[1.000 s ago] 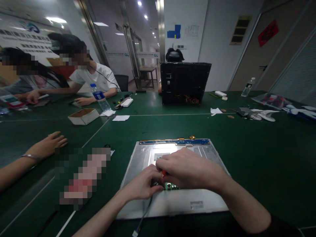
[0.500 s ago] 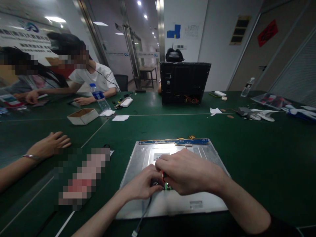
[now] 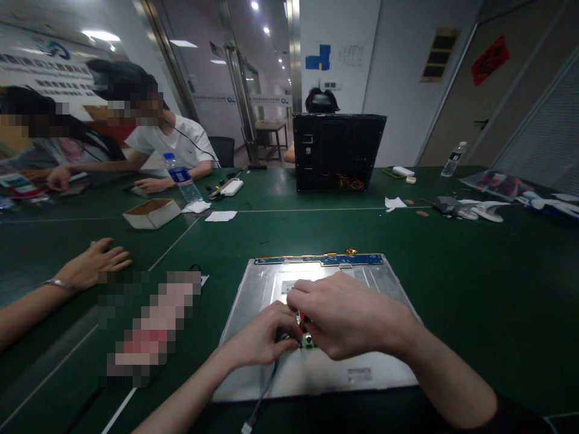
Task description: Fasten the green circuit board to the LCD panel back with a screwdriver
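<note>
A silver-backed display panel (image 3: pixel 253 377) lies flat on the green table, with a blue circuit strip (image 3: pixel 289 261) along its far edge. Over its middle, my right hand (image 3: pixel 348 313) is closed round a small red item (image 3: pixel 302 316), mostly hidden by the fingers. Below it a small green circuit board (image 3: pixel 309 341) rests on the panel. My left hand (image 3: pixel 266 334) is curled at the board's left side, fingertips close together; what they grip is hidden. From under this hand a dark cable (image 3: pixel 266 386) runs to a white plug (image 3: pixel 246 427) near the front.
A black metal casing (image 3: pixel 339 150) stands beyond the panel. To the left lie a blurred-out item (image 3: pixel 154 319) and a co-worker's hand (image 3: pixel 99 262). A white open box (image 3: pixel 152 215) and a bottle (image 3: pixel 184 181) are farther back. Scraps (image 3: pixel 468 209) lie far right.
My right hand has shifted very slightly, and a little more of the red item and green board shows. My left hand stays in place.
</note>
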A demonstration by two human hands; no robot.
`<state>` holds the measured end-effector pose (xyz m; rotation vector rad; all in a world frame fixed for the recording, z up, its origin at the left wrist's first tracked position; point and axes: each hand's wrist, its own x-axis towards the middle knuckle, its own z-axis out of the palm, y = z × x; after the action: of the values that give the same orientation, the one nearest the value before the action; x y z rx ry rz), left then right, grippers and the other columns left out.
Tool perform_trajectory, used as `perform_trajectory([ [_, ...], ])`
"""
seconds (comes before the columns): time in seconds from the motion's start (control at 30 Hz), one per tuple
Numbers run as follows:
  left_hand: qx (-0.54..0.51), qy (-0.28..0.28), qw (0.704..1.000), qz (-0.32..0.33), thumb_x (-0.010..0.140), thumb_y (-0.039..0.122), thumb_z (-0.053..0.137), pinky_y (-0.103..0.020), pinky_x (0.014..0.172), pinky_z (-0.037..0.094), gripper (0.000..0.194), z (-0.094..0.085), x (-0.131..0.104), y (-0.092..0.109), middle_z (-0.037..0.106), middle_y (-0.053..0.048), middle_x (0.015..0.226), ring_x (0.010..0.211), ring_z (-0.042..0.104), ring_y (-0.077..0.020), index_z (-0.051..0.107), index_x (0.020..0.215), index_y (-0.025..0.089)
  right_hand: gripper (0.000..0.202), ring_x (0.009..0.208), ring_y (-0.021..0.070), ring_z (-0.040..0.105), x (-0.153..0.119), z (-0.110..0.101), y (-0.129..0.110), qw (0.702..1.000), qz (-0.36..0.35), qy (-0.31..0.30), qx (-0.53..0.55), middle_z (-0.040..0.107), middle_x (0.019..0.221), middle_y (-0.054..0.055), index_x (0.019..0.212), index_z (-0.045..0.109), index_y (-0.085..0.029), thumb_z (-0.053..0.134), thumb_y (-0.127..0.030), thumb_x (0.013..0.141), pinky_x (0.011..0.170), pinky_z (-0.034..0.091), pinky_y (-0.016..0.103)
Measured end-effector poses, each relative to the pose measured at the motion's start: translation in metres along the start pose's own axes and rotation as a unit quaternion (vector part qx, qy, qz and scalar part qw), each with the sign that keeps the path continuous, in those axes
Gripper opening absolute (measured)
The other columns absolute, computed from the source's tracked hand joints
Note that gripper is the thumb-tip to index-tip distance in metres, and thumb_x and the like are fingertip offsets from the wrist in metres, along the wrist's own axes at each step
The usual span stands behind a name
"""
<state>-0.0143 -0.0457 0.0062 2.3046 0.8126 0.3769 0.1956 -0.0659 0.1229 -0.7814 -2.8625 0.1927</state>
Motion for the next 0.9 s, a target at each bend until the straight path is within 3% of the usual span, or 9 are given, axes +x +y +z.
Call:
perform_trajectory([
  [0.37,-0.002,0.001,1.0,0.014,0.074,0.015,0.063,-0.033,0.08,0.044,0.009,-0.0036,0.0015,0.0066,0.066,-0.002,0.085,0.08,0.058,-0.0205,0.068,0.081,0.018,0.017,0.059,0.0118,0.045,0.0018,0.002,-0.0013,1.0,0.022,0.019,-0.011,0.062,0.078,0.002,0.093,0.057,-0.016,0.05,-0.031,0.092,0.049,0.023,0.028],
  [0.7,0.004,-0.001,1.0,0.009,0.077,0.018,0.067,-0.033,0.081,0.044,0.006,-0.0014,0.0006,0.003,0.067,-0.002,0.085,0.082,0.058,-0.0206,0.069,0.082,0.019,0.021,0.066,0.0137,0.047,0.0,-0.0031,-0.0007,1.0,0.018,-0.011,-0.001,0.059,0.093,0.005,0.099,0.053,-0.015,0.059,-0.026,0.082,0.047,0.028,0.026],
  [0.9,0.0,0.01,1.0,0.008,0.075,0.015,0.066,-0.032,0.079,0.043,0.004,-0.0007,-0.0001,0.0037,0.064,-0.002,0.083,0.078,0.057,-0.0191,0.068,0.077,0.018,0.016,0.064,0.0132,0.049,0.0026,-0.0001,0.0001,0.999,0.027,0.008,-0.017,0.062,0.088,0.004,0.1,0.055,-0.015,0.055,-0.026,0.088,0.049,0.024,0.028],
])
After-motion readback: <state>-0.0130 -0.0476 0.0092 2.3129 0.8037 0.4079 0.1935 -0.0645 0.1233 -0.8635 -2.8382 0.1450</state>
